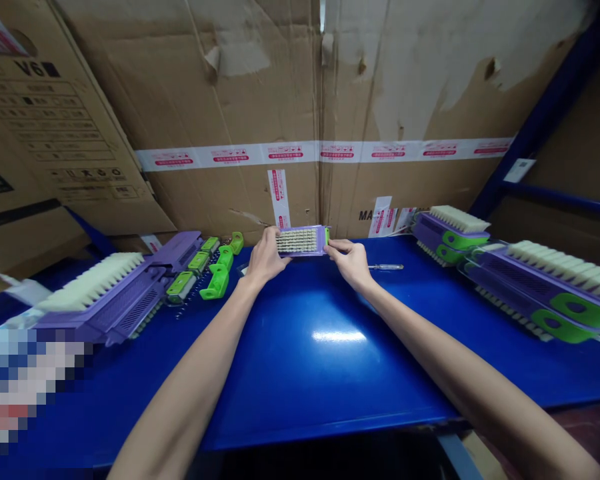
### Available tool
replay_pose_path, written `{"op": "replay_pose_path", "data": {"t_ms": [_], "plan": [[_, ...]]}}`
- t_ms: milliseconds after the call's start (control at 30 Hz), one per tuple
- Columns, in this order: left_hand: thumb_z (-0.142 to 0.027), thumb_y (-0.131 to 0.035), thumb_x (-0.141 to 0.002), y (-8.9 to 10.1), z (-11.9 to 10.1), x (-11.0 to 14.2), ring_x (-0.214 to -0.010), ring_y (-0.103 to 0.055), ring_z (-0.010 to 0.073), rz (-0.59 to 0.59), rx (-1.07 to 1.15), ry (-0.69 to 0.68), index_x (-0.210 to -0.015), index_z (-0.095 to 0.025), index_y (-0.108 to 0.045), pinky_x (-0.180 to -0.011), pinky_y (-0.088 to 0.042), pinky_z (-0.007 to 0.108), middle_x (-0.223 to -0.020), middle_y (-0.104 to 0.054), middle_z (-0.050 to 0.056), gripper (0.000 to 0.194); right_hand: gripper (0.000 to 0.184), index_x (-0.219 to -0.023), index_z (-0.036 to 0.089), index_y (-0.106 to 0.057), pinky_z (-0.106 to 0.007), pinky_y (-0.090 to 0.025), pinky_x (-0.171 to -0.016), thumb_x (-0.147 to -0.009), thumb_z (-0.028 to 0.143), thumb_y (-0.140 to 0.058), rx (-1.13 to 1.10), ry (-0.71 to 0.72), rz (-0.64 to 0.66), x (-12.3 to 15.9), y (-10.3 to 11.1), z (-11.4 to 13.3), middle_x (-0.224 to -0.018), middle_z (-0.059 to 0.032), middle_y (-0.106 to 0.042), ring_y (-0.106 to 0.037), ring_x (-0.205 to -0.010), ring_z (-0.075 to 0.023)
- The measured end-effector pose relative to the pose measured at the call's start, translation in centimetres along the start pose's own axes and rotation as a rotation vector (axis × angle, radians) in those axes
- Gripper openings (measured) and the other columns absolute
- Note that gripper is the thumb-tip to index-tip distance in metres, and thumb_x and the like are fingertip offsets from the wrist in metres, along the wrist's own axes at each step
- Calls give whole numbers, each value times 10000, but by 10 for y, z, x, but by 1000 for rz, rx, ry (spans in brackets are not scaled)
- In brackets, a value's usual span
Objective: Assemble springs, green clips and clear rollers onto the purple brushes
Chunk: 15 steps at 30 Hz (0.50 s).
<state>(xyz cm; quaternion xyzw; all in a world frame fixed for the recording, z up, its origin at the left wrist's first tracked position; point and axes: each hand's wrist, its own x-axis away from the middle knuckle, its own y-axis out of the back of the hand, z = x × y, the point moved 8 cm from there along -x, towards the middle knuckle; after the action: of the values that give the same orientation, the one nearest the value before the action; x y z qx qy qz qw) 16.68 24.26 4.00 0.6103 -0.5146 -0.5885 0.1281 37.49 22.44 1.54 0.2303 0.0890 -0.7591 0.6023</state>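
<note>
My left hand [267,257] grips the left end of a purple brush [300,241], its rows of pale bristles facing me. The brush is held up over the far side of the blue table. At its right end, my right hand [351,261] is closed with thumb and fingers on a small green end piece [327,236]. Whether that piece is fully seated against the purple body, I cannot tell. Just right of my right hand lies a screwdriver [387,267] with a clear handle.
On the left are purple brushes [95,287], green-topped blocks [181,287], loose green caps [216,281] and small springs [193,293]. More purple brushes with green ends [555,287] are stacked at right. Cardboard [230,100] walls the back of the blue table [325,387]; a blue post [530,127] rises at right.
</note>
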Motion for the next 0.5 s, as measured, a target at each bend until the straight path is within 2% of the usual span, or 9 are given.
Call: {"op": "replay_pose_path", "data": {"t_ms": [100,267,433,500], "plan": [[-242,-686,-683,-1,0,0,-1115,-575,296,9,2,-10,-1074,-225,-311,-839,-504,388,-1220,-524,111,542,212,-842,151,-752,-355,-499,-876,-705,301,-694,53,10,7,2,0,5,-978,-109,-728,-670,-942,-232],[-201,-663,-678,-1,3,0,-1104,-577,298,-3,-23,-7,-1083,-221,-319,-863,-496,408,-1211,-518,124,531,182,-839,161,-742,-344,-505,-855,-696,259,-687,93,-83,-39,4,0,4,-937,-92,-739,-683,-903,-232],[-230,-683,-678,-3,4,0,-1114,-576,295,14,2,-8,-1091,-228,-307,-848,-501,388,-1217,-524,118,558,436,-1114,133,-663,-317,-530,-784,-686,211,-680,-38,-116,16,-1,-4,-2,-878,-75,-746,-697,-810,-202],[-231,-684,-678,-3,4,0,-1123,-573,290,17,10,-13,-1092,-231,-306,-850,-499,383,-1217,-527,114,561,413,-1102,136,-674,-328,-522,-833,-697,217,-670,-41,-110,48,-2,-5,-4,-932,-76,-743,-695,-870,-209]]}}
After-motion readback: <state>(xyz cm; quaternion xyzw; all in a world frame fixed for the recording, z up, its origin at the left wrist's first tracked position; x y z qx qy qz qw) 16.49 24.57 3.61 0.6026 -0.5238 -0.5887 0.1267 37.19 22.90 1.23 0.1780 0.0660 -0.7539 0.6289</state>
